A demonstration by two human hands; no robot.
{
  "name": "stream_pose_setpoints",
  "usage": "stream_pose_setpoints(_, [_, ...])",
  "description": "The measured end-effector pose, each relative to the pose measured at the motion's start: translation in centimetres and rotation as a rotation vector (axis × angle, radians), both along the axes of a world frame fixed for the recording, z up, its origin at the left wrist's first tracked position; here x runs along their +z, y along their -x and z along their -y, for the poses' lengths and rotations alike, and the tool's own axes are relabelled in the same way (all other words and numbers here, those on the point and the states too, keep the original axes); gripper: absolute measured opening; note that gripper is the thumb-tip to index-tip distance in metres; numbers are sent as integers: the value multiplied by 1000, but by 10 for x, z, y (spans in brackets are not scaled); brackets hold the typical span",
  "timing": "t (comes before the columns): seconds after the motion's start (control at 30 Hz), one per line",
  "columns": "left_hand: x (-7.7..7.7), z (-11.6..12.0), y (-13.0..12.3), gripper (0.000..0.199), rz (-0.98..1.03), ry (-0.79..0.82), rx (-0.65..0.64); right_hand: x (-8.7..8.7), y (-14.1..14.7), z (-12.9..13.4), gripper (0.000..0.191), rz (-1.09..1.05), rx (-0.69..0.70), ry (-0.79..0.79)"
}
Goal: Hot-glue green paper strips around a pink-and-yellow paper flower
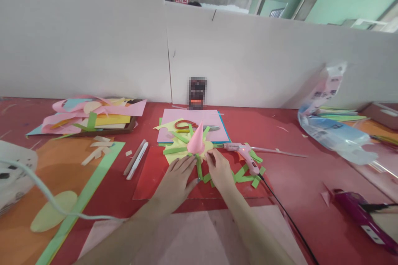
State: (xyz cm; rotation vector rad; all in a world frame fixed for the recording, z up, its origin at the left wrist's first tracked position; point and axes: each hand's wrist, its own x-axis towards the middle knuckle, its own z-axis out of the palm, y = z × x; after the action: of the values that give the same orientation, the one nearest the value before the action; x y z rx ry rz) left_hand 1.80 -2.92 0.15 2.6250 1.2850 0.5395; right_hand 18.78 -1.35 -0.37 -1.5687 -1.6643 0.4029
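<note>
A pink paper cone [196,140] stands upright on a yellow paper shape [172,156], with green strips [175,150] spreading out around it. My left hand [178,174] lies over the near left part of the yellow shape, fingers stretched out, fingertips near the cone's base and a green strip. Right of the cone, my right hand [218,168] has its fingers pinched together at the edge of the yellow shape; what they hold is too small to make out. A pink glue gun [248,159] lies just right of my right hand.
Red-handled scissors [186,125] lie on pink sheets [211,118] behind the cone. Two markers [137,160] are at left, near a box of paper scraps [132,126]. A plastic bag [332,132] and a purple device [360,217] are at right. A black cord [289,215] crosses the table.
</note>
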Motion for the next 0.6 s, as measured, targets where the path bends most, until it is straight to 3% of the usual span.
stream_pose_setpoints(0.6, [1,2,-2,45,87,27,24,1,0,0,19,15,35,-32])
